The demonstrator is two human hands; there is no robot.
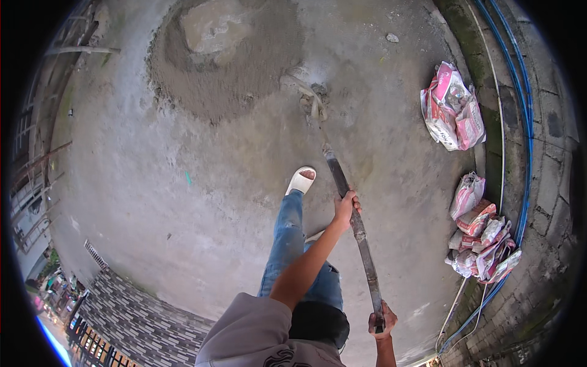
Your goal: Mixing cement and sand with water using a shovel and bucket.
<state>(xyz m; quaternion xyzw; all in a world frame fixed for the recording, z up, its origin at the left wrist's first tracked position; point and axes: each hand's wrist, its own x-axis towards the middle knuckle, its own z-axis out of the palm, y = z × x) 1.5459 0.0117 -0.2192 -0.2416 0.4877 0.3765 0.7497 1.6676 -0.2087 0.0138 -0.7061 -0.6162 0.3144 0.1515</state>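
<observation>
Two bare hands hold one long-handled tool (366, 260) that slants across the concrete floor (202, 244). The left hand (345, 210) has its grip closed around the middle of the dark shaft; the right hand (389, 320) has its grip wrapped near the butt end, close to the body. Setting the hands well apart like this probably gives leverage, the front one bearing weight while the rear one controls the end. The tool's head (315, 105) lies away from the body, just beside the right-hand rim of a wet grey mortar patch (208, 92); it looks smeared with grey, so its exact shape is hard to tell. The patch surrounds a paler puddle (214, 27), and the thick ring likely serves to hold the liquid in. One white slipper (297, 183) is planted ahead of the other foot, presumably for a braced stance. Along the floor's right edge, pink-and-white bags (443, 119) and a second heap of crumpled bags (486, 237) sit near the blue hoses (529, 128), perhaps to keep them out from underfoot.
</observation>
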